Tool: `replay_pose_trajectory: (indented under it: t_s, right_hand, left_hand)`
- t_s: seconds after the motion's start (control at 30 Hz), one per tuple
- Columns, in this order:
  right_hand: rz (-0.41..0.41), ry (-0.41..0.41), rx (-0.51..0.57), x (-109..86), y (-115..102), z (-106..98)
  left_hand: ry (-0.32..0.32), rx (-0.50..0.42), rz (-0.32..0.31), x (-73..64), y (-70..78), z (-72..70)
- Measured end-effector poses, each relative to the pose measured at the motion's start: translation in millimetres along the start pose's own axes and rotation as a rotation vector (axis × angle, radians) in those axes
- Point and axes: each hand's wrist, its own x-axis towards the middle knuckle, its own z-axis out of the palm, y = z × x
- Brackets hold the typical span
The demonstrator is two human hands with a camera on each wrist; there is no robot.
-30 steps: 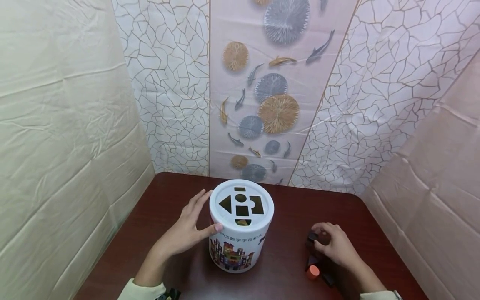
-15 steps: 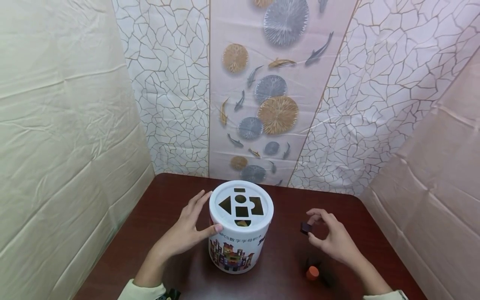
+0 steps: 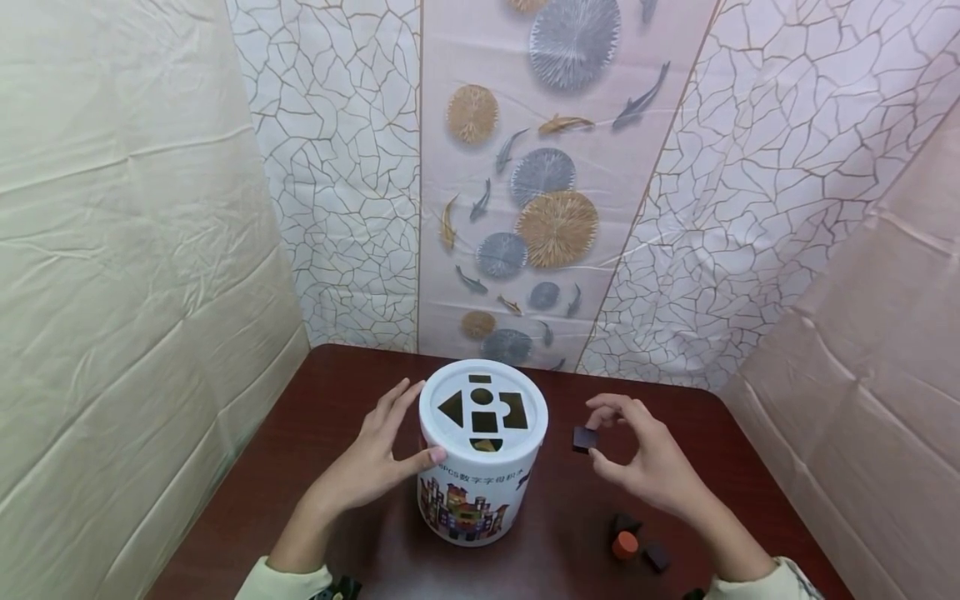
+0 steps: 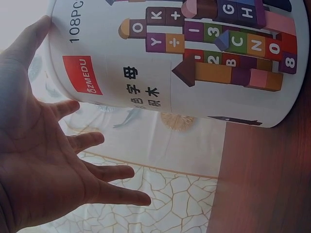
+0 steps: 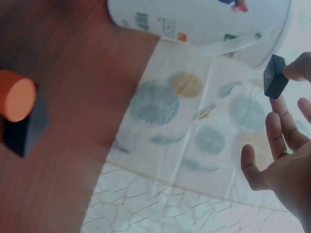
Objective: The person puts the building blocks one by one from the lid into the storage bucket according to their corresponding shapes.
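A white block bucket (image 3: 468, 500) stands upright on the table, its lid (image 3: 454, 437) cut with several shaped holes. Something yellowish shows through the front hole. My left hand (image 3: 366, 468) rests its thumb and index fingertip at the rim on the bucket's left side; in the left wrist view the other fingers (image 4: 119, 196) are spread and straight. To the right of the bucket my right hand (image 3: 651, 458) pinches a small dark square block (image 3: 584, 439) between thumb and fingertip. That dark block (image 5: 275, 76) is held by its edges in the right wrist view.
On the dark red table (image 3: 555, 542), an orange cylinder (image 3: 625, 546) lies beside a dark triangular block (image 3: 626, 523) and another dark block (image 3: 657, 557). Patterned cloth (image 3: 360, 167) hangs behind the table, and plain cloth walls (image 3: 150, 292) flank it.
My right hand has lifted the dark square block from beside the other blocks and carried it left toward the bucket. The left hand and bucket have stayed in place.
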Motion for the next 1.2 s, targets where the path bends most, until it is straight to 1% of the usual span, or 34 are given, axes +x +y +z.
replay_pose_trajectory:
  t_s: [0.37,0.53,0.7,0.83,0.97,1.2]
  right_hand:
    - [0.002,-0.001,0.054,19.1,-18.7,3.7]
    - [0.01,-0.017,0.076,28.1,-27.8,7.1]
    - [0.006,-0.03,0.083,33.3,-33.1,14.0]
    - [-0.02,-0.028,0.092,37.7,-34.5,21.3]
    - [-0.029,-0.032,0.108,43.7,-38.0,26.9]
    - [-0.036,-0.064,0.12,53.1,-48.0,35.6]
  left_hand:
    - [-0.003,-0.002,0.0,0.1,-0.3,0.2]
    - [-0.004,0.001,-0.007,-0.3,-0.4,-0.1]
    - [-0.007,0.005,-0.01,-0.4,-0.1,-1.1]
    - [-0.008,0.001,-0.011,-0.5,-0.1,-0.9]
    - [-0.003,-0.001,-0.009,-0.2,-0.2,-0.6]
    - [-0.006,-0.002,-0.012,-0.2,-0.9,-0.3]
